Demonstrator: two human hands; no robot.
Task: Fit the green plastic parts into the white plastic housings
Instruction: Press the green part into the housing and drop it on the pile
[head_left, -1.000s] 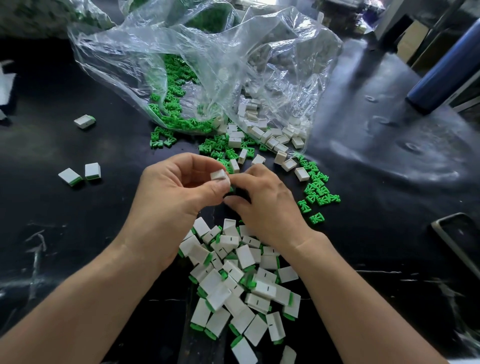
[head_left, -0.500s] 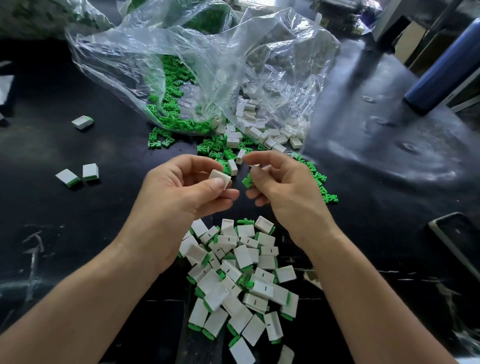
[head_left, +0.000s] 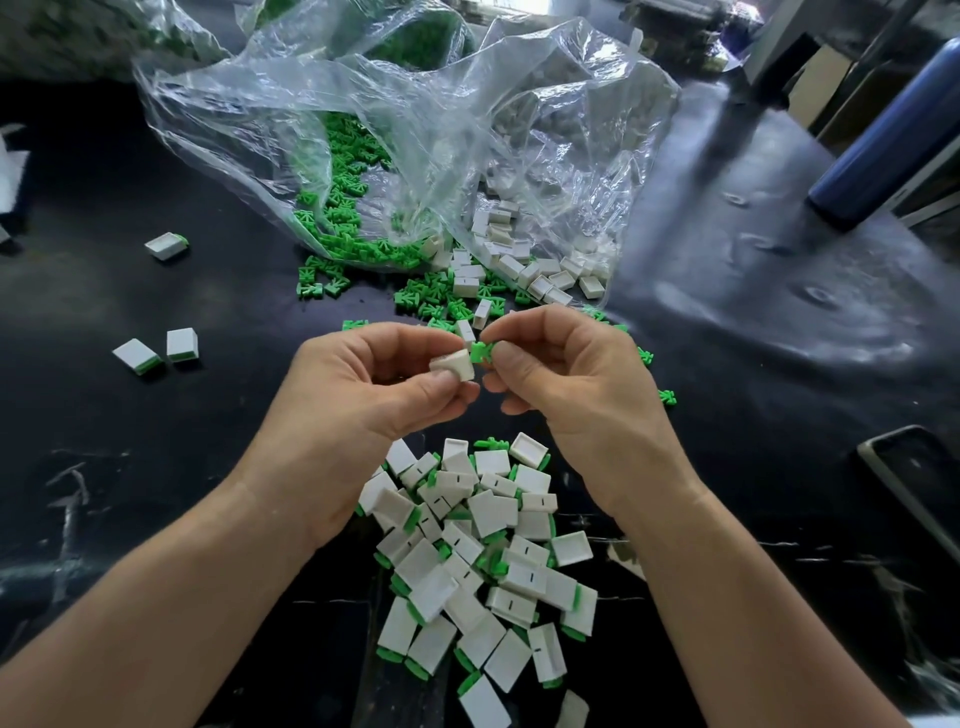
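Between the hands, the left hand (head_left: 363, 400) pinches a small white housing (head_left: 454, 365); the right hand (head_left: 571, 384) pinches a green part (head_left: 480, 353), its prongs touching the housing's open end.

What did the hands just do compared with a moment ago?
The right hand, pinching a green part, moved left, bringing it up to the white housing that the left hand holds; half a second ago they were apart. The left hand's grip, the finished pile and the plastic bag stayed put.
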